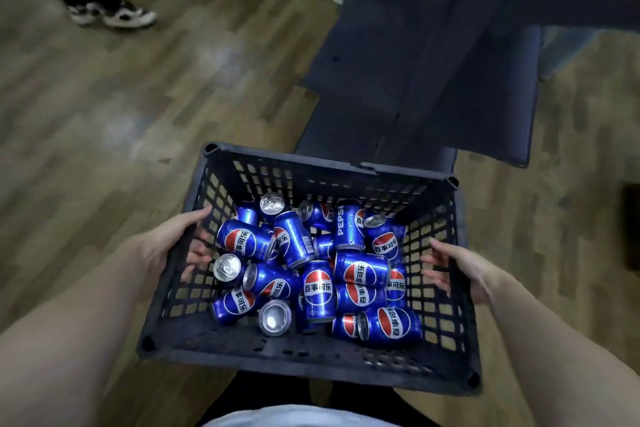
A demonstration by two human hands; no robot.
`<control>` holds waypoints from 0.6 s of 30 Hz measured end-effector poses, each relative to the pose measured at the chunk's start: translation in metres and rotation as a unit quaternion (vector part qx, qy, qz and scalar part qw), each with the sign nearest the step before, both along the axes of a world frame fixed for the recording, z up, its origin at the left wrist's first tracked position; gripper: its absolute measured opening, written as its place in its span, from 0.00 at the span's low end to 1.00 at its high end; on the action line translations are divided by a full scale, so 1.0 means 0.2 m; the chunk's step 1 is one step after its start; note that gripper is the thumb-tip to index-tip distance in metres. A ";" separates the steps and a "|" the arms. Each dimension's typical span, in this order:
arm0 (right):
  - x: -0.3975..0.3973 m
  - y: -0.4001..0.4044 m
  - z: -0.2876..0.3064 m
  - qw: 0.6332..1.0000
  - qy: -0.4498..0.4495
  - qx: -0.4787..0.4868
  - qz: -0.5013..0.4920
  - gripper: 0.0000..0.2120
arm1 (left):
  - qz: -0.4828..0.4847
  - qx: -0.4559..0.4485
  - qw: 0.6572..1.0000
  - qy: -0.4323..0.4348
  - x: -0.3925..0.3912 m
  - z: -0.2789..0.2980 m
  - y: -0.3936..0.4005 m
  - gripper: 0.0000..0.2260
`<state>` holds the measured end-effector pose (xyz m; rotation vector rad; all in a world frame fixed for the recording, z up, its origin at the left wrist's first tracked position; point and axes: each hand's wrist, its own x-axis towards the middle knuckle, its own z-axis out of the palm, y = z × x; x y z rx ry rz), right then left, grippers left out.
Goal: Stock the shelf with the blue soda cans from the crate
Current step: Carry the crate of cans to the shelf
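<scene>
The black lattice crate (311, 354) is gripped by both hands; the left hand (173, 239) grips its left wall, fingers curled through the openings to the inside; the right hand (453, 270) holds the right wall the same way, fingertips showing inside the crate. The blue soda cans (318, 284) lie jumbled on the crate's floor between the two hands, touching neither; some upright, most on their sides. Beyond the crate's far rim stands the dark shelf (433, 73); a bystander's sneakers (114, 12) stand far beyond the crate's left corner.
</scene>
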<state>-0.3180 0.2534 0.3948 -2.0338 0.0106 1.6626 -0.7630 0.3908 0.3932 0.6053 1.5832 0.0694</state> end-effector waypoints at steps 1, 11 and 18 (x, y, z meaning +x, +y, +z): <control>-0.09 0.11 0.00 1.000 0.001 0.000 0.018 0.20 | 0.021 0.002 1.000 0.002 -0.11 0.01 0.02 0.22; -0.86 1.05 0.09 0.978 -0.005 0.051 0.204 0.14 | 0.200 0.017 0.979 0.033 -0.93 0.18 0.16 0.20; -1.31 1.60 0.05 0.948 -0.004 0.066 0.312 0.16 | 0.287 0.022 0.955 0.066 -1.29 0.16 0.23 0.18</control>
